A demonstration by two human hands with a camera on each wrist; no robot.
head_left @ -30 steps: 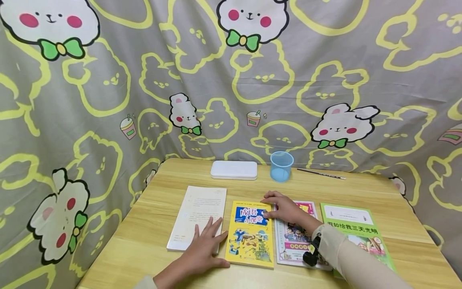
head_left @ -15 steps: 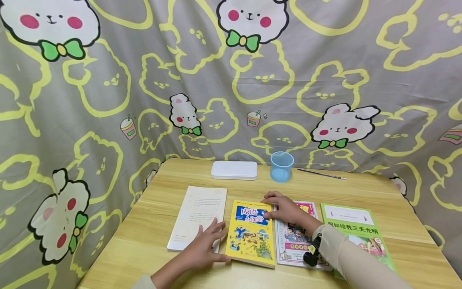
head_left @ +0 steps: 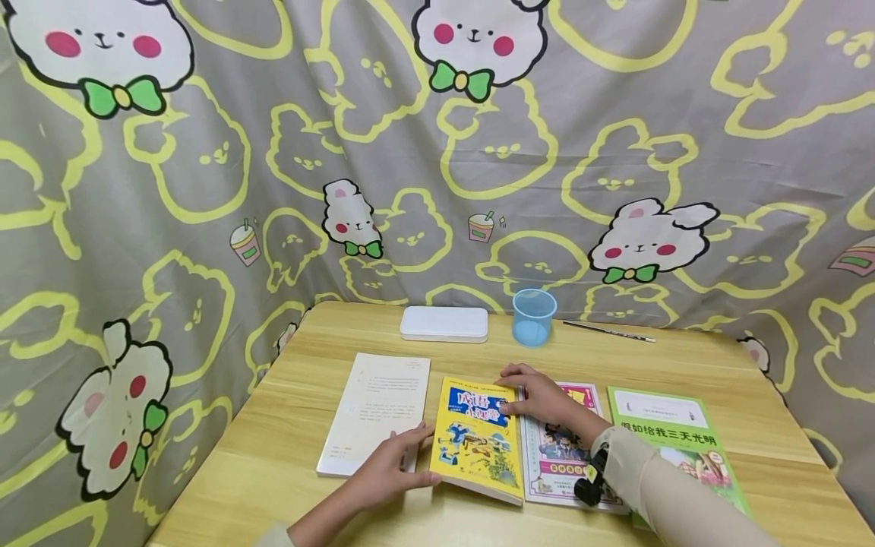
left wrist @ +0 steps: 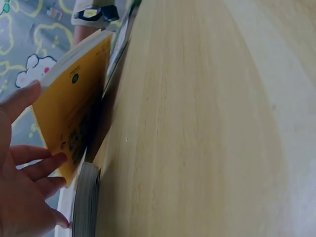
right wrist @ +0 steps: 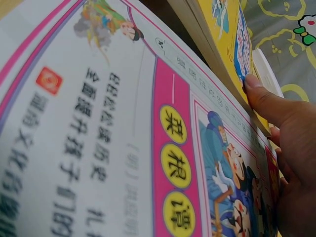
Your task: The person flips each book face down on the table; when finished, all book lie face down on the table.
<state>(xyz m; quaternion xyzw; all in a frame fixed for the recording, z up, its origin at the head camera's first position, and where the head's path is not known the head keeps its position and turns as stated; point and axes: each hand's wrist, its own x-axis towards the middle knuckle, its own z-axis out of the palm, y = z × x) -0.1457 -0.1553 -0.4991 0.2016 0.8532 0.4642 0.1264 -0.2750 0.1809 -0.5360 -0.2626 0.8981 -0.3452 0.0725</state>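
Observation:
In the head view a yellow paperback book [head_left: 478, 448] lies tilted, its left edge raised off the table. My left hand [head_left: 393, 463] holds that edge, the thumb near the lower corner. In the left wrist view its fingers [left wrist: 47, 168] reach the book's orange back cover. My right hand [head_left: 540, 395] grips the upper right part, with its thumb [right wrist: 264, 96] on the cover. Beneath the right hand and forearm lies a white and pink book [head_left: 560, 471], partly covered. A cream-white book [head_left: 376, 403] lies beside the left hand.
A green book [head_left: 673, 418] lies at the right, partly under the right sleeve. Along the back of the wooden table [head_left: 342, 327] are a white case [head_left: 443, 324], a blue cup [head_left: 533, 319] and a pencil [head_left: 608, 331]. A patterned curtain [head_left: 410, 152] hangs behind.
The yellow book's left edge has risen, tilting it to the right. My left hand's fingers have drawn in from over the cream-white book to the yellow book's edge. The right hand stays put.

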